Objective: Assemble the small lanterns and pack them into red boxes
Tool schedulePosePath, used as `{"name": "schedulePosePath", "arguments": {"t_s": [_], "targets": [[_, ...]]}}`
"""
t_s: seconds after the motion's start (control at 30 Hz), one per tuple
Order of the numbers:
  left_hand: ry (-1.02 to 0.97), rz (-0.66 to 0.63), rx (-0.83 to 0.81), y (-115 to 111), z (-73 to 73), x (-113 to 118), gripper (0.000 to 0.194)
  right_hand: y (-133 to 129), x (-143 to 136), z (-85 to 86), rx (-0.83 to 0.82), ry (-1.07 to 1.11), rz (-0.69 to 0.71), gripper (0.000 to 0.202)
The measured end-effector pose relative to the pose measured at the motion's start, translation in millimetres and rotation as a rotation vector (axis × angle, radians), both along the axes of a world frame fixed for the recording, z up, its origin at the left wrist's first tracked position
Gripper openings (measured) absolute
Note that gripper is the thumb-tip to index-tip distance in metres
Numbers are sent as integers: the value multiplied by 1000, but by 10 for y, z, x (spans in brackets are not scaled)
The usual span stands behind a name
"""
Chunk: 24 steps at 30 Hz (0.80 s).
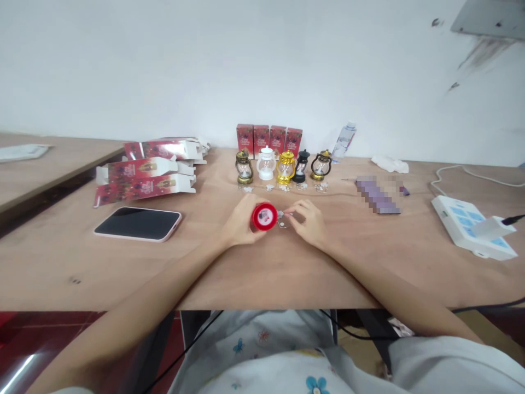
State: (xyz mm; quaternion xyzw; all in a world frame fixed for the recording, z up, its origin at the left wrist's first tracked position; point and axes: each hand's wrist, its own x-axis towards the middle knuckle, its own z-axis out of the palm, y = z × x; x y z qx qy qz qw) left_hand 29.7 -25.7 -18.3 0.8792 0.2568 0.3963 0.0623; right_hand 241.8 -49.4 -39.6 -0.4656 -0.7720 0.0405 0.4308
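Observation:
My left hand (241, 221) is wrapped round a red lantern (264, 216), which is tipped so that its round base with a pale label faces me. Close to its right side, my right hand (307, 221) pinches a small thin piece (289, 214) between thumb and fingertips; the piece is too small to name. A little wire part (282, 224) shows between the hands. Behind them stand several small lanterns in a row, among them a white one (266, 164), a gold one (285, 167) and a black one (301, 166), with small wire pieces in front.
Four red boxes (245, 139) stand by the wall. Flattened red cartons (143, 186) and a phone (137, 223) lie at left. Rightward are a leaning bottle (343, 142), a tissue (389, 163), a blurred purple item (375, 196) and a white power strip (471, 227).

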Motion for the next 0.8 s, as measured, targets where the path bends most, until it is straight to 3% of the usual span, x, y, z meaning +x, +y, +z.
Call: {"name": "schedulePosePath", "arguments": {"t_s": [0.13, 0.3, 0.4, 0.6, 0.8], "targets": [[-20, 12, -3, 5, 12, -22, 40, 83, 51, -15, -160, -255, 30, 7], [-23, -26, 52, 16, -4, -13, 41, 64, 22, 14, -204, -310, 75, 6], [-8, -30, 63, 16, -1, -7, 39, 31, -5, 34, -200, -109, 114, 6], [9, -69, 77, -3, 9, 6, 39, -49, -105, 32, -367, 572, 215, 14], [38, -34, 38, -17, -12, 38, 40, -142, -190, 105, -233, 725, 263, 22]]}}
